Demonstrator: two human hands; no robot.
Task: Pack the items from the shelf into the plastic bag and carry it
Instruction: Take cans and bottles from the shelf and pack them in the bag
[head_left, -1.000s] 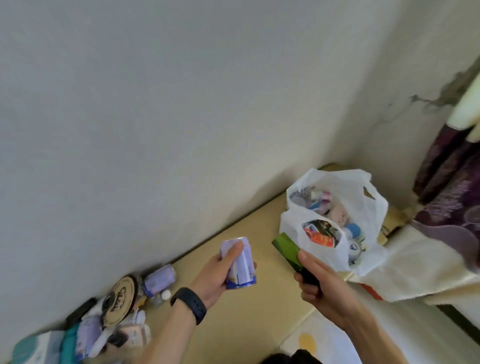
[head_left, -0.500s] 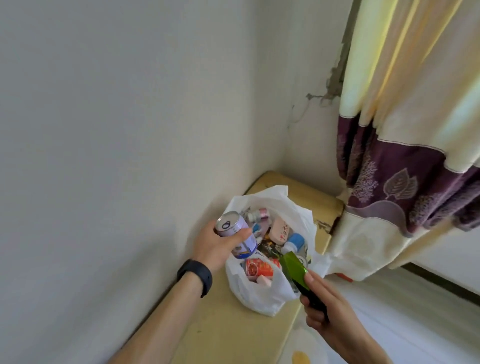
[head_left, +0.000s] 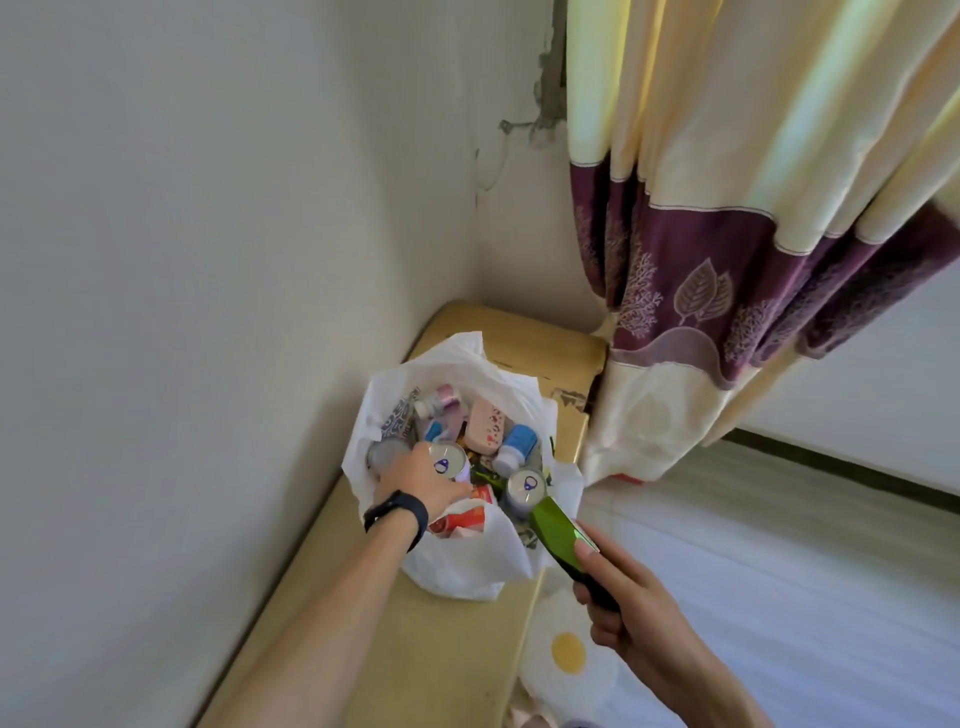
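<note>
On the yellow shelf (head_left: 457, 649) stands the open plastic bag (head_left: 457, 571). The left hand (head_left: 415, 483) holds a can (head_left: 449, 460) inside it. The right hand (head_left: 634, 597), just beside, grips a green box (head_left: 556, 525) pointing at its mouth.

White bag (head_left: 457, 571) open, packed full.

Left hand (head_left: 420, 480) outstretched, fingers round a can (head_left: 451, 463); right hand (head_left: 631, 610) lower, thumb atop a green box (head_left: 555, 524)

A cream-and-purple curtain (head_left: 727, 156) (leaf print) hangs beside the cracked wall (head_left: 208, 260); egg-shaped cushion (head_left: 569, 652) below.
</note>
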